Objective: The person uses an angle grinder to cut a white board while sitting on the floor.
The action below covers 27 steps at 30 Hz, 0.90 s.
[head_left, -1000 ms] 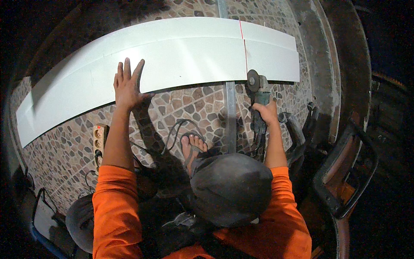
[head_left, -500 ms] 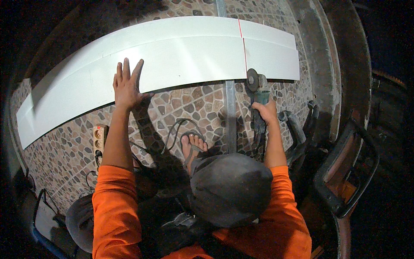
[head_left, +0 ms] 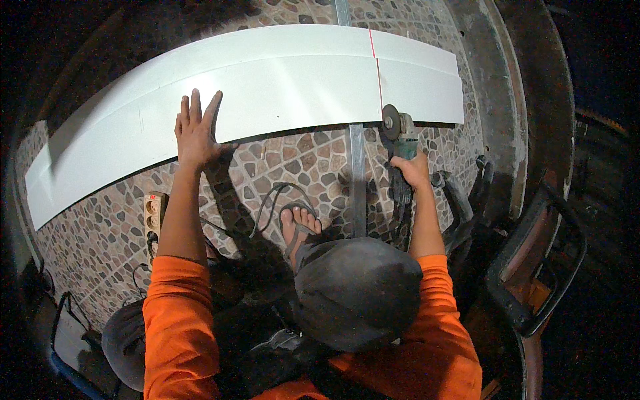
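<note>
One white panel point(head_left: 300, 87) at twelve o'clock | red line point(head_left: 379, 83) across, no finished cut seen | left hand point(head_left: 197, 137), ten o'clock: fingers wide on panel | right hand point(head_left: 416, 172), two o'clock: fingers around angle grinder point(head_left: 407, 148)

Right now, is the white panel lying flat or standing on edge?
Lying flat: the white panel shows its broad face upward, left hand spread over it, a metal bar passing beneath.

Patio-like workspace: grinder point(head_left: 405, 148), stone-patterned floor point(head_left: 87, 247)
</note>
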{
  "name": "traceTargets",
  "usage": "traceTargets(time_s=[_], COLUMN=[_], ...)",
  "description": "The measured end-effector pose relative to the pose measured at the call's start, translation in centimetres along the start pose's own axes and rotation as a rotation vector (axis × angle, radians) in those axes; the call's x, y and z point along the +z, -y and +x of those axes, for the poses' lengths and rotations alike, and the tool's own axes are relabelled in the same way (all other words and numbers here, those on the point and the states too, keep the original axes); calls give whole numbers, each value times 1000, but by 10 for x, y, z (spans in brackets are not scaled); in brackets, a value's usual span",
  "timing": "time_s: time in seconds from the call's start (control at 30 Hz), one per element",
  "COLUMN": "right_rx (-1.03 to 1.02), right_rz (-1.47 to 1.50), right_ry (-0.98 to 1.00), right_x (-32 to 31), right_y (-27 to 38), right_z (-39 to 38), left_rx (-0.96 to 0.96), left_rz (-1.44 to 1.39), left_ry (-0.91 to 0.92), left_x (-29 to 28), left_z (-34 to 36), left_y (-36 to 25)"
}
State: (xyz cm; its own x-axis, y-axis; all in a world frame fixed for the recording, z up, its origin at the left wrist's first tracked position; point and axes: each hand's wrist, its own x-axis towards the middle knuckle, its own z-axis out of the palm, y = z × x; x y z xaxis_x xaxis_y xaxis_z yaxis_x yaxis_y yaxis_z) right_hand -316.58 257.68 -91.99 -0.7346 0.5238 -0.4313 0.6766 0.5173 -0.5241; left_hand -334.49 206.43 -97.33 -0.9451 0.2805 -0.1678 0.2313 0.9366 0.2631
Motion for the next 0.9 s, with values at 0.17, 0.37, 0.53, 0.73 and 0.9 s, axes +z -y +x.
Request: traceTargets(time_s=[0.17, 0.37, 0.53, 0.73, 0.9], right_rx=[14, -7, -8, 8, 21], right_rz=[27, -1, -23, 1, -50], right_ry=[11, -7, 8, 7, -28], right_x=[-1, 0, -1, 2, 0], right_y=[-1, -6, -9, -2, -6], right_z=[1, 3, 4, 1, 2], left_rx=[-79, -79, -78, -75, -93], left_rz=[56, 58, 70, 57, 72], left_ry=[102, 118, 118, 114, 146], left_x=[-10, -11, -9, -12, -13], left_z=[2, 3, 3, 1, 2], left_y=[-10, -11, -10, -7, -13])
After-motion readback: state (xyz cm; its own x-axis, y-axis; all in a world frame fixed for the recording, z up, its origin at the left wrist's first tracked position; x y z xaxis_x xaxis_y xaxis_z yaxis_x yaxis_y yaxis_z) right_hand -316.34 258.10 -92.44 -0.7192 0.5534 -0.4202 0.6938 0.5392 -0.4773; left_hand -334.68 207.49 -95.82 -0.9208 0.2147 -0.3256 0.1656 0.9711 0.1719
